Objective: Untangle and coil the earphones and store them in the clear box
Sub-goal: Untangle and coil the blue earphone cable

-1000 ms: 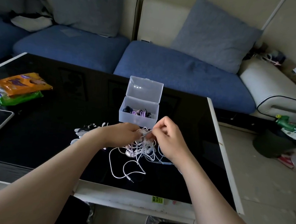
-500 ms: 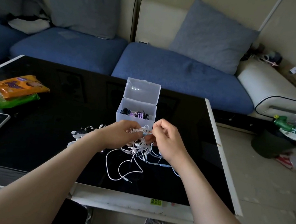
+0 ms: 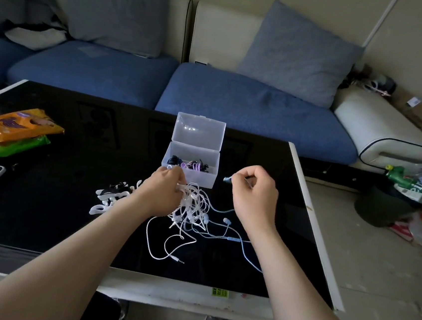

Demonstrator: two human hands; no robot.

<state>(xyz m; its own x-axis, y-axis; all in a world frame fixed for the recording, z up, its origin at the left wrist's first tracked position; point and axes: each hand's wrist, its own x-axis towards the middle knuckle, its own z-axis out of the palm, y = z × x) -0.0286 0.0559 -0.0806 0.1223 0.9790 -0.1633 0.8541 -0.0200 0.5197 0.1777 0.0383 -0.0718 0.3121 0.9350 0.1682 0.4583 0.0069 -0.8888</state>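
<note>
White tangle [image 3: 192, 205]: knotted bunch of earphone cords at the centre of the frame, with loose loops trailing to the lower centre and ending in a jack plug [image 3: 179, 260]
Left hand [image 3: 161, 191]: just left of centre, fingers curled round the top of that bunch and gripping it
Right hand [image 3: 254, 194]: right of centre and apart from the left, thumb and forefinger pinching the tip of the pale blue cable [image 3: 233, 239]
Cable run: blue cord passes below the right wrist toward the lower right; how far it is still threaded through the white cords cannot be told
Clear box [image 3: 192, 180]: lid up, on the black table [image 3: 42, 220] just above both hands, black and purple earphones [image 3: 191, 163] already inside
Step in hand: untangling, most likely drawing the blue set free of the white ones
Next move: probably a slow pull to the right while the left keeps the bunch anchored, easing off if a loop tightens, then coiling the freed set for the box
</note>
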